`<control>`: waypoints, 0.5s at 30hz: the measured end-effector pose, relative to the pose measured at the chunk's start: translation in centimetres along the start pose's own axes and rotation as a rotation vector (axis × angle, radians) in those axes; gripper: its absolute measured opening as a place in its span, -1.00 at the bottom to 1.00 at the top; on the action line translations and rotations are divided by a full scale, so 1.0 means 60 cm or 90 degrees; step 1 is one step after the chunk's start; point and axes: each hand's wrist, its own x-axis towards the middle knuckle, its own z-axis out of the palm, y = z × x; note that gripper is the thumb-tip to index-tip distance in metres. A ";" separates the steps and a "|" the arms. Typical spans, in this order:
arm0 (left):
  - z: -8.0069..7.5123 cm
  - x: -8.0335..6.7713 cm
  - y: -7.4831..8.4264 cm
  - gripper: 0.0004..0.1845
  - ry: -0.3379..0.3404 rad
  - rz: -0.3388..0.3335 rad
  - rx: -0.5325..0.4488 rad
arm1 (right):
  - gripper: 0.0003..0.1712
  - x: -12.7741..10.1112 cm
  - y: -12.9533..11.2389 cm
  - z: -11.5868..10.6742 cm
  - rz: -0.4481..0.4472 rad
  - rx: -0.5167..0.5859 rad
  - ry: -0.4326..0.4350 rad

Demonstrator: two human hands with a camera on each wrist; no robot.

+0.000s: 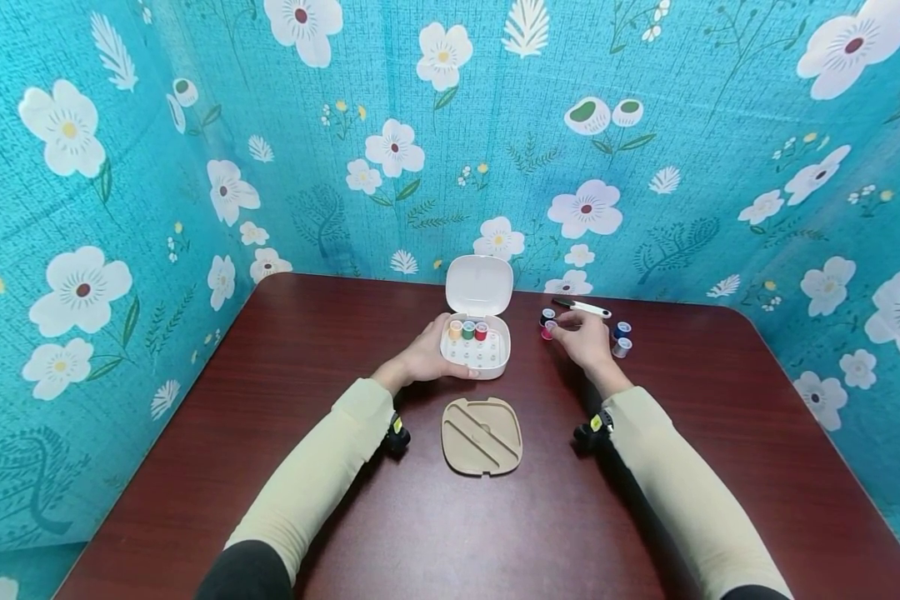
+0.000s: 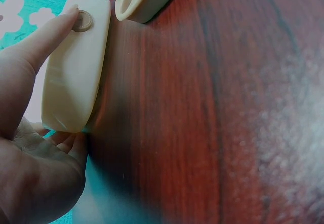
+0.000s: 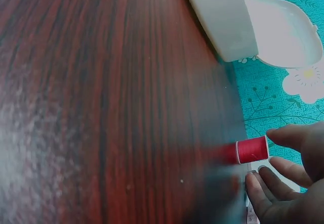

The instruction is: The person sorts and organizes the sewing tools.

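A white box (image 1: 477,348) stands at the table's middle with its lid (image 1: 479,284) raised. Yellow, green and red spools (image 1: 468,330) stand in its back row. My left hand (image 1: 429,357) grips the box's left side; in the left wrist view the thumb (image 2: 48,37) lies along the box wall (image 2: 76,67). To the right of the box, my right hand (image 1: 579,337) pinches a red spool (image 3: 251,149) lying on the table, next to a dark blue spool (image 1: 547,316).
A beige tray insert (image 1: 482,435) lies in front of the box. Two more spools (image 1: 622,338) and a white hand tool (image 1: 587,308) sit behind and right of my right hand. Teal flowered walls close in the brown table (image 1: 450,525) on three sides.
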 end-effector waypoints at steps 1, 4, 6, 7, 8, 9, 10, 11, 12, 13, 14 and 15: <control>0.000 0.000 0.001 0.15 0.000 0.000 0.000 | -0.65 0.000 -0.001 0.001 0.000 0.000 0.002; 0.000 -0.001 0.002 0.15 -0.002 0.001 0.000 | -0.66 0.000 -0.003 0.005 -0.007 0.009 0.006; -0.001 -0.002 0.003 0.15 -0.002 -0.001 0.002 | -0.67 0.000 -0.004 0.008 -0.010 0.024 0.007; -0.001 -0.002 0.003 0.14 -0.002 0.000 0.003 | -0.67 0.000 -0.004 0.009 -0.010 0.030 0.006; -0.001 -0.002 0.004 0.14 -0.002 -0.001 0.004 | -0.67 0.001 -0.004 0.010 -0.010 0.035 0.004; -0.002 -0.002 0.004 0.14 -0.002 -0.002 0.005 | -0.67 0.002 -0.004 0.012 -0.010 0.037 0.001; -0.002 -0.002 0.004 0.14 -0.002 -0.002 0.005 | -0.67 0.002 -0.004 0.013 -0.008 0.039 0.001; -0.002 -0.002 0.004 0.14 -0.002 -0.001 0.006 | -0.68 0.003 -0.004 0.015 -0.004 0.041 -0.001; -0.002 -0.002 0.004 0.13 -0.001 -0.002 0.006 | -0.68 0.004 -0.004 0.016 0.000 0.042 -0.002; -0.001 -0.001 0.004 0.13 -0.002 -0.002 0.005 | -0.69 0.005 -0.003 0.017 0.001 0.039 -0.003; -0.001 -0.001 0.004 0.14 -0.001 -0.002 0.005 | -0.69 0.005 -0.003 0.017 0.001 0.036 -0.003; -0.002 -0.001 0.004 0.14 -0.001 -0.002 0.005 | -0.70 0.006 -0.004 0.018 0.003 0.036 -0.002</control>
